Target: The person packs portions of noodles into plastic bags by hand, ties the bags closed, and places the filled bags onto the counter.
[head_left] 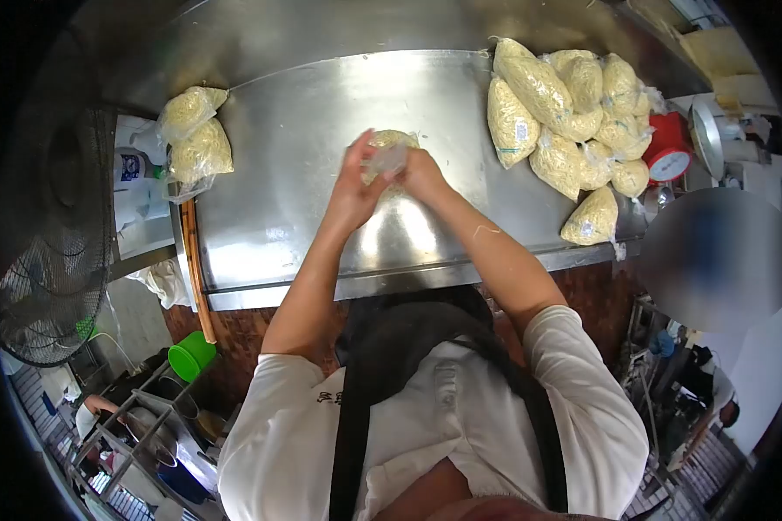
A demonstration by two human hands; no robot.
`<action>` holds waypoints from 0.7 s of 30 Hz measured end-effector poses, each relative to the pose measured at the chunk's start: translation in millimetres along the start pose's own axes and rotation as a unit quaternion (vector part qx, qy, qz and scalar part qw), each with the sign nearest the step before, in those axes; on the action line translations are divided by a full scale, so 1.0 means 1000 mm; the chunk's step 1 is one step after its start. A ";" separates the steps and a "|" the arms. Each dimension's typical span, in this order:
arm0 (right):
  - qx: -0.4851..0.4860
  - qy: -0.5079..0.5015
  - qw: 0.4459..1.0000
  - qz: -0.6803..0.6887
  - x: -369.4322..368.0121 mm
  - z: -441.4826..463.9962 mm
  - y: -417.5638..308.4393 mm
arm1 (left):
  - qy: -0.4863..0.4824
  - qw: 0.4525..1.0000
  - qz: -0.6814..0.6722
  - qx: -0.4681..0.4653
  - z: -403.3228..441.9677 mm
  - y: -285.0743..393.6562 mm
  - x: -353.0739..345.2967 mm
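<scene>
Over the middle of the metal table (295, 113), both hands are at the top of a clear plastic bag (393, 137) with pale yellow, shredded-looking contents. My left hand (356, 178) is on the left side of the bag's gathered plastic, its fingers partly curled and slightly blurred. On the right side, my right hand (420, 174) has its fingers closed round the plastic. The bag's filled part shows just beyond the hands, resting on the table; its lower part is hidden by them.
Several filled bags (539, 91) are piled at the table's right, near a red scale (669, 148). Two more bags (202, 148) lie at the left, above wooden sticks (195, 260). A fan (56, 200) stands far left. People are in the background on both sides.
</scene>
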State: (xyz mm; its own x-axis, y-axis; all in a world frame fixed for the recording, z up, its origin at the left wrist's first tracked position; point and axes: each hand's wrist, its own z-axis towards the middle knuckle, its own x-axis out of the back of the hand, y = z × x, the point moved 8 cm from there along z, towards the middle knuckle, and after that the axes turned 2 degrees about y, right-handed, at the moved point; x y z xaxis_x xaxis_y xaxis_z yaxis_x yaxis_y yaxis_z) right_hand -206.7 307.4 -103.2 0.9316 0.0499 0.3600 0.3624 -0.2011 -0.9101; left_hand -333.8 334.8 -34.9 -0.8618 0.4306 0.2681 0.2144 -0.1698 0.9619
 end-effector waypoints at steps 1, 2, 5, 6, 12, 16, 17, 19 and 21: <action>0.026 0.019 0.999 -0.003 0.006 -0.003 -0.011 | 0.023 0.996 0.082 -0.022 -0.006 -0.008 0.000; 0.053 0.039 0.998 -0.005 0.010 -0.006 -0.023 | 0.046 0.984 0.163 -0.045 -0.013 -0.022 -0.003; 0.093 0.063 0.994 -0.017 0.018 -0.032 -0.084 | 0.049 0.971 0.197 -0.126 -0.010 -0.019 -0.012; 0.115 0.083 0.990 -0.027 0.025 -0.041 -0.089 | 0.038 0.972 0.173 -0.157 -0.003 -0.014 -0.015; 0.102 0.204 0.957 -0.181 0.042 -0.090 -0.022 | 0.035 0.930 -0.244 0.274 0.003 -0.096 -0.076; 0.093 0.208 0.946 -0.229 0.012 -0.101 -0.003 | -0.041 0.841 -0.461 0.282 -0.020 -0.056 -0.107; 0.054 0.183 0.963 -0.189 0.018 -0.088 0.009 | -0.068 0.824 -0.507 0.243 -0.019 -0.028 -0.094; -0.004 0.123 0.988 -0.097 0.013 -0.080 0.025 | -0.101 0.926 -0.323 0.170 -0.033 -0.015 -0.057; -0.036 0.060 0.998 0.000 0.003 -0.077 0.029 | -0.109 0.993 -0.025 0.044 -0.051 -0.025 -0.046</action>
State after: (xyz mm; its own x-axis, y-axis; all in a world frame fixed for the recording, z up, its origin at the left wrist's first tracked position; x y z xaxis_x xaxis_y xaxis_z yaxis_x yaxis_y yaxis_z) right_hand -195.5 226.5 -113.0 0.9203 -0.0667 0.3855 0.3552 -0.2705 -0.8948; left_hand -322.9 274.4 -74.2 -0.7538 0.6206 0.2162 0.2211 -0.0703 0.9727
